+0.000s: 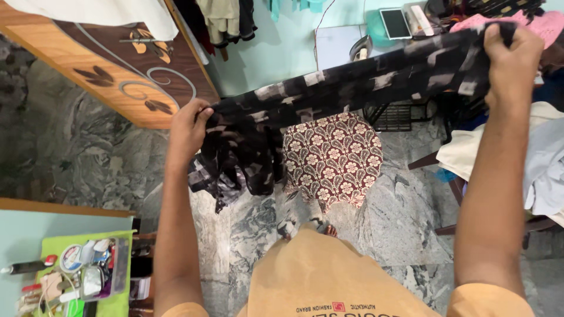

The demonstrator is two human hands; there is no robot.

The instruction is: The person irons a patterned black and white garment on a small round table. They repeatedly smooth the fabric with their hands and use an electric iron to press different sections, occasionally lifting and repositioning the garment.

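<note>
- Both arms raised and extended forward, forearms bare, elbows low near the tan shirt (329,276).
- Left hand (188,129): fist closed tight, gripping 1 end of the black-and-grey patterned cloth (352,82); bunched folds hang below this fist.
- Right hand (512,58): held higher, fingers curled shut over the other end of the cloth, near the upper right.
- Cloth stretched taut between the 2 hands, sloping up to the right, held in air above the grey marble floor (405,223).
- Maroon floral cushion (333,158) sits below the cloth's middle.
- Green tray of small items (120,293) at lower left, well apart.
</note>
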